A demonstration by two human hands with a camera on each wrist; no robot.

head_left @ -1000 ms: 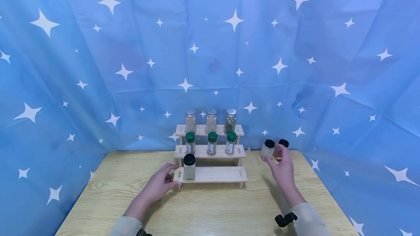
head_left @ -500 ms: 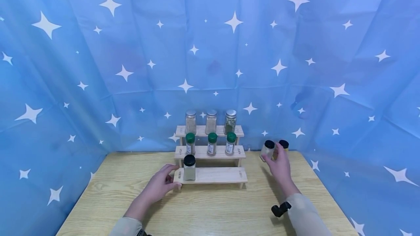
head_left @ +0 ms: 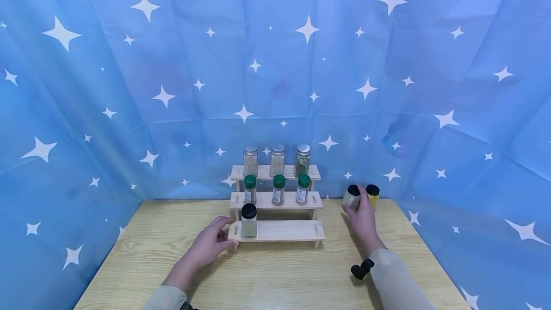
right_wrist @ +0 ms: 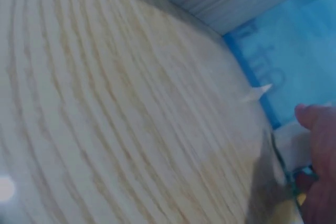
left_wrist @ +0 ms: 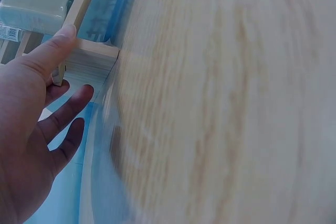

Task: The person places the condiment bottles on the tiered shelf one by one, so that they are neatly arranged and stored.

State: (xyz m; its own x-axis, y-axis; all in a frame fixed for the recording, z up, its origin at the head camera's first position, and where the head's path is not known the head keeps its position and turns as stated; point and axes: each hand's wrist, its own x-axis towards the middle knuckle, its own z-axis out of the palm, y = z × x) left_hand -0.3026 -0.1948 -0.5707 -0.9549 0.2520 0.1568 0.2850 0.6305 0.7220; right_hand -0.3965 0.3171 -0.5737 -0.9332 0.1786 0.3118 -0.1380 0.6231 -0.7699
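Observation:
A three-tier wooden spice rack (head_left: 284, 229) stands mid-table. My left hand (head_left: 211, 242) pinches the left end of its lowest shelf; in the left wrist view the thumb (left_wrist: 62, 39) lies along the shelf edge, the other fingers loosely bent. One black-lidded spice jar (head_left: 248, 224) with pale contents stands on that shelf, by the left hand. To the right of the rack, my right hand (head_left: 363, 219) has thumb and fingers around a black-lidded jar (head_left: 350, 197) of whitish contents, partly hidden by the hand. Behind the hand is another black-lidded jar (head_left: 373, 200) with yellow contents.
Green-lidded jars (head_left: 278, 190) line the middle shelf, and silver-lidded jars (head_left: 277, 160) the top one. The wooden table (head_left: 280, 276) backs onto a blue star-patterned curtain (head_left: 275, 85), which also hangs along both sides.
My right hand has moved left from the yellow jar to the whitish jar and closed around it, leaving the yellow one more visible. The left hand stays at the shelf end.

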